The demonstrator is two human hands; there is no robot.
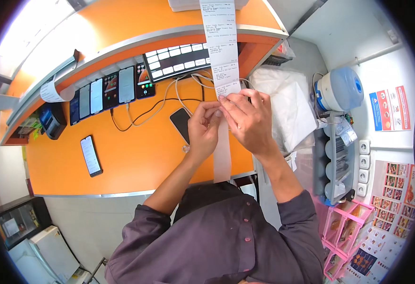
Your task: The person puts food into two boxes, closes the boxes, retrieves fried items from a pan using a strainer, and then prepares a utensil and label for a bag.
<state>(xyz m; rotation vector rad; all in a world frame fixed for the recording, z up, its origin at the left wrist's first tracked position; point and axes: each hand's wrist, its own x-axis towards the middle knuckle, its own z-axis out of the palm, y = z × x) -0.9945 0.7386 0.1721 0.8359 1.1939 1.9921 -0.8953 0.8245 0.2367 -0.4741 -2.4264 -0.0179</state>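
Note:
A long printed paper strip point(222, 46) runs down from a pale box point(184, 5) on the upper shelf and passes between my hands. My left hand point(204, 126) pinches its left edge with thumb and fingertips. From the right, my right hand point(252, 117) presses its fingers on the strip at the same spot. Below the hands hangs a blank-looking tail of paper point(222, 159), reaching the counter's front edge. Just left of my left hand lies a dark-screened phone point(181, 124), partly hidden by that hand.
The orange counter point(140, 170) carries another lit phone point(91, 156). A row of phones point(111, 90), loose cables point(168, 101) and a large touchscreen point(175, 60) stand under the shelf point(122, 44). White plastic bags point(285, 106) and a cup rack point(335, 156) are at right.

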